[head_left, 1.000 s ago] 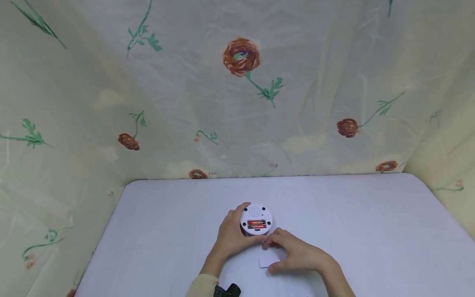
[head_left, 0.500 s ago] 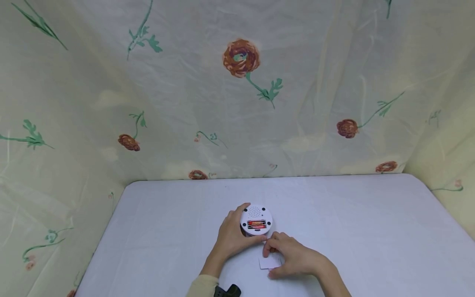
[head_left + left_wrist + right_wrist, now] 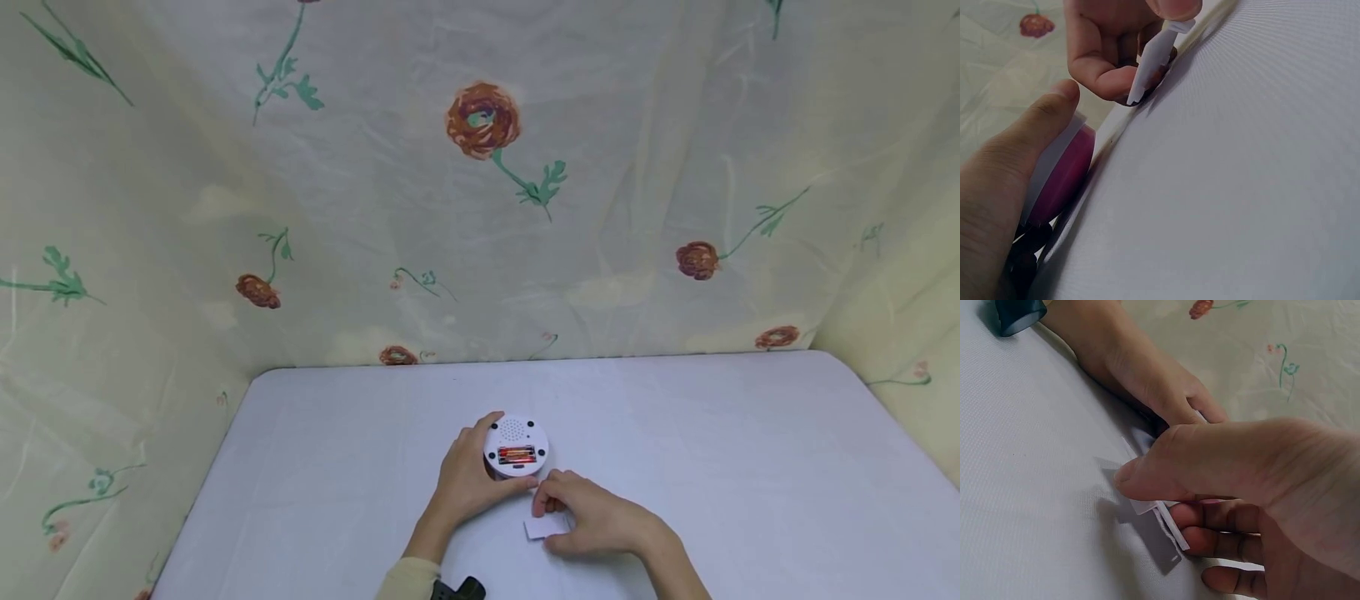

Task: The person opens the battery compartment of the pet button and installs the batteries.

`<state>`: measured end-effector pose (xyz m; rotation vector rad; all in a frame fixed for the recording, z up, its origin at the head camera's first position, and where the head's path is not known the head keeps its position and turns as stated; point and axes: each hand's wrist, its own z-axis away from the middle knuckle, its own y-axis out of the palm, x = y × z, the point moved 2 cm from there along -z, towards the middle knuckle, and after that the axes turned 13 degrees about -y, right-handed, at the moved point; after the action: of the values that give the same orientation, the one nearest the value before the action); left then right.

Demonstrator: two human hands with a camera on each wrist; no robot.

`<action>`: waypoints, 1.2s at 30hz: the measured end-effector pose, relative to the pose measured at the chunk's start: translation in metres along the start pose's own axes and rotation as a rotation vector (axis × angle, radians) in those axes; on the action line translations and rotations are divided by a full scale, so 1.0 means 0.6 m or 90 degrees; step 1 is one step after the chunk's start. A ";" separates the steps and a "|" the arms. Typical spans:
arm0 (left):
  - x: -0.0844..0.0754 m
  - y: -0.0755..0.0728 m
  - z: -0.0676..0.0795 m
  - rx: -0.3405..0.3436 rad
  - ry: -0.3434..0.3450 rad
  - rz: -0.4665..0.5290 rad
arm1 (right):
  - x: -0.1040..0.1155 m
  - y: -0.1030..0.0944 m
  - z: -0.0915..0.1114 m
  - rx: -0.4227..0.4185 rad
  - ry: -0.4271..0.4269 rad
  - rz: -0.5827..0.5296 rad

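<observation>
A round white device [image 3: 513, 429] with a speaker grille lies face down on the table, its battery compartment uncovered. Red batteries [image 3: 517, 455] sit inside the compartment. My left hand [image 3: 467, 475] grips the device round its left side, thumb along the near edge; the left wrist view shows a magenta band [image 3: 1066, 172] on the device's side. Just nearer to me, my right hand [image 3: 596, 518] pinches a small white battery cover [image 3: 1150, 65] between thumb and curled fingers. The cover is tilted, close over the tabletop in the right wrist view, its tabbed edge showing.
A white cloth-covered table [image 3: 337, 467] stretches to both sides of my hands. Behind it and along the sides hangs a pale curtain [image 3: 360, 183] printed with flowers. A black wrist strap [image 3: 459, 588] is on my left wrist.
My right hand has drawn slightly back from my left thumb, its fingers closing on the battery cover, which has tipped up. The left hand and the device stay put.
</observation>
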<state>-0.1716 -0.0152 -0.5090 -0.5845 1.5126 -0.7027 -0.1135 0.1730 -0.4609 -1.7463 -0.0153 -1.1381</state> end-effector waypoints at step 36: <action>0.003 0.003 -0.001 -0.007 0.014 -0.001 | -0.001 -0.026 0.001 -0.124 -0.012 0.049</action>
<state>-0.1722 -0.0149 -0.5116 -0.5882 1.5373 -0.7048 -0.1211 0.1812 -0.4503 -1.9122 0.1550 -1.0975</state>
